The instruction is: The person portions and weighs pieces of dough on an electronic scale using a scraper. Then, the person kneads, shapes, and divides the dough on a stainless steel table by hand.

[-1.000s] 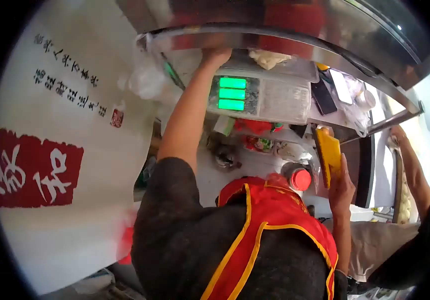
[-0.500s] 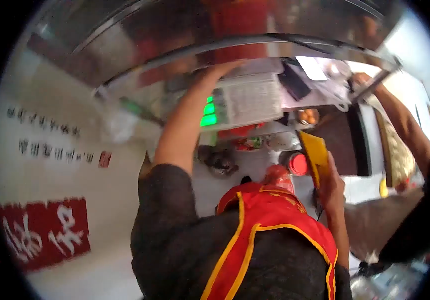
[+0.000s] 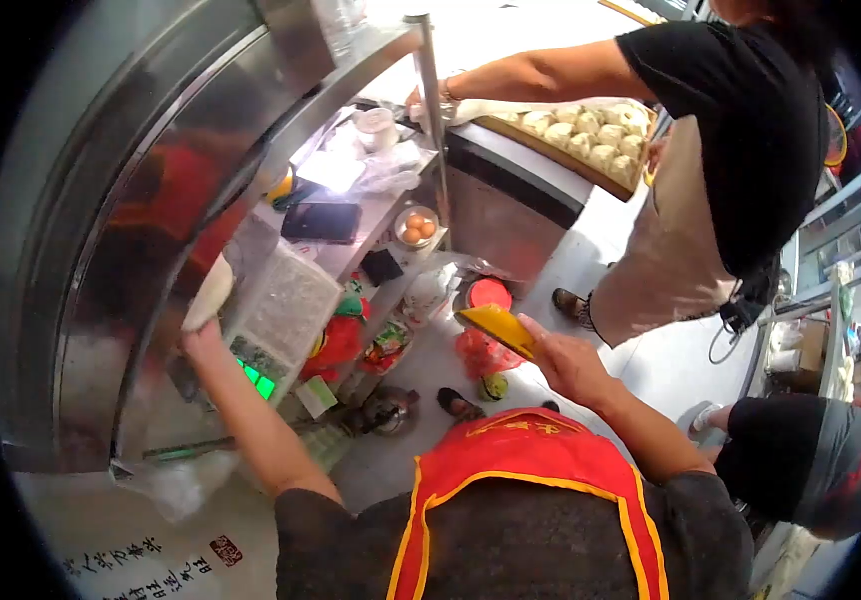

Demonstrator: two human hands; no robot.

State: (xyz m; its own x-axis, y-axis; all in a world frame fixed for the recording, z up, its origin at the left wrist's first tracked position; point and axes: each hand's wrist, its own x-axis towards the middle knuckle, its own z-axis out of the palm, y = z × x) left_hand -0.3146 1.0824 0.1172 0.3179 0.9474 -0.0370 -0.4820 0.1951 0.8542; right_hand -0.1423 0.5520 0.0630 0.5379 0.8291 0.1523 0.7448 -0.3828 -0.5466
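At the left, beside the metal-framed case, my left hand (image 3: 201,340) is closed on a pale, flat dough-like piece (image 3: 213,294). A scale (image 3: 289,300) with a lit green display lies just right of that hand. My right hand (image 3: 569,362) grips a yellow tool (image 3: 499,329) with a dark edge, held out over the floor in front of the red apron (image 3: 526,448). Below and beyond the tool is a jar with a red lid (image 3: 491,293).
A black phone (image 3: 322,222) and a bowl of eggs (image 3: 417,228) are on the counter. One person (image 3: 721,150) reaches across beside a tray of buns (image 3: 591,135). Another person (image 3: 801,455) is at the right. A metal post (image 3: 431,110) rises at the counter's corner.
The view has swung to the right, showing more of the co-worker and the bun tray. My left hand now shows with a pale piece in it; my right hand still holds the yellow tool.
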